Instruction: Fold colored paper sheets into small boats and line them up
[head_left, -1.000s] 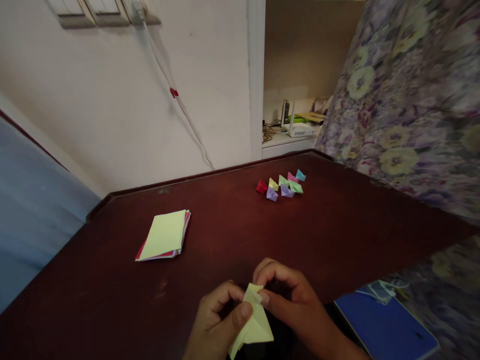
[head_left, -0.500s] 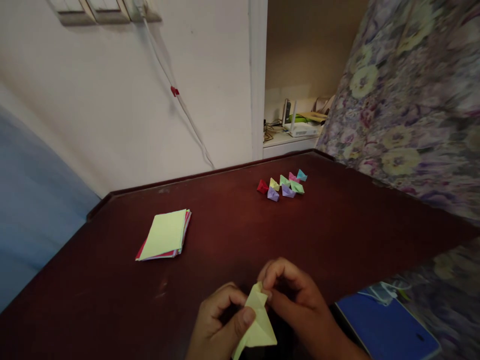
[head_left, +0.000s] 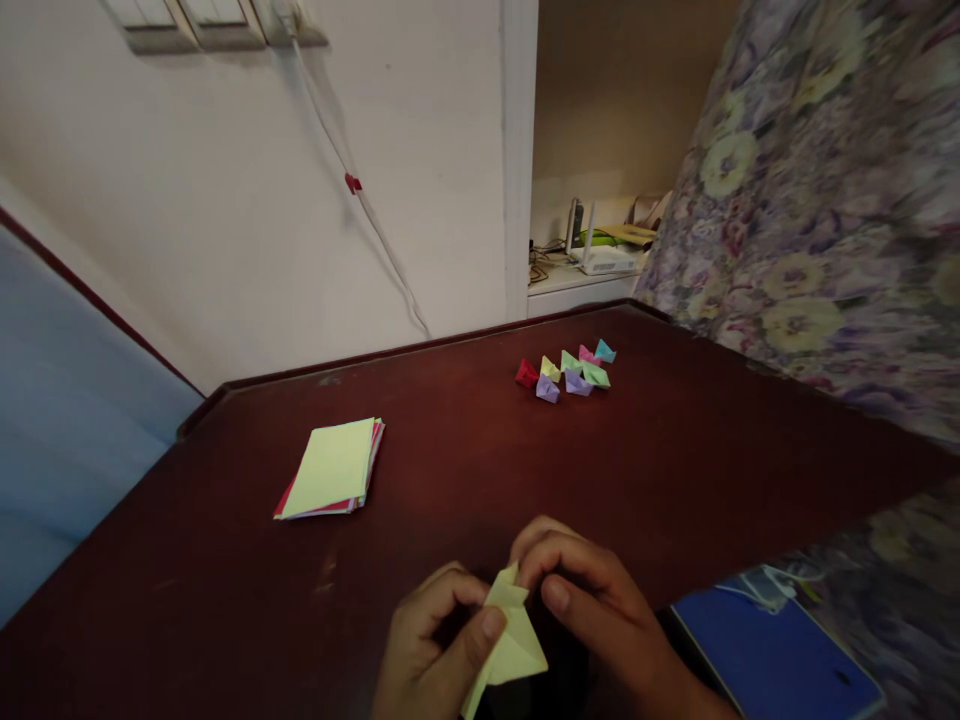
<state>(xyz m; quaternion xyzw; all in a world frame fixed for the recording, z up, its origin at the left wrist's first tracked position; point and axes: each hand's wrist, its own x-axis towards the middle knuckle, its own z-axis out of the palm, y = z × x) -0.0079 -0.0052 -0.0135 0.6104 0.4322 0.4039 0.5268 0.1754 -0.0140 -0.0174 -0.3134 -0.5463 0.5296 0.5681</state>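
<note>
Near the bottom middle of the head view, my left hand (head_left: 442,635) pinches a folded piece of pale yellow paper (head_left: 517,645), its thumb on the front face. Creases and a pointed top show on the paper. My right hand (head_left: 581,600) is at the paper's upper right, fingers curled by the pointed tip. Its thumb stands away from the paper, leaving a gap to the index finger. The far side of the paper is hidden.
A stack of coloured paper sheets (head_left: 334,468) lies on the dark red table (head_left: 442,450) at left. Several small folded paper boats (head_left: 577,381) sit farther back. A blue case (head_left: 772,650) is at lower right, beside the floral curtain (head_left: 795,220). A router (head_left: 609,262) stands on a shelf.
My right thumb has come off the paper's tip and moved slightly right. My left hand keeps its pinch on the yellow paper, which has shifted a little.
</note>
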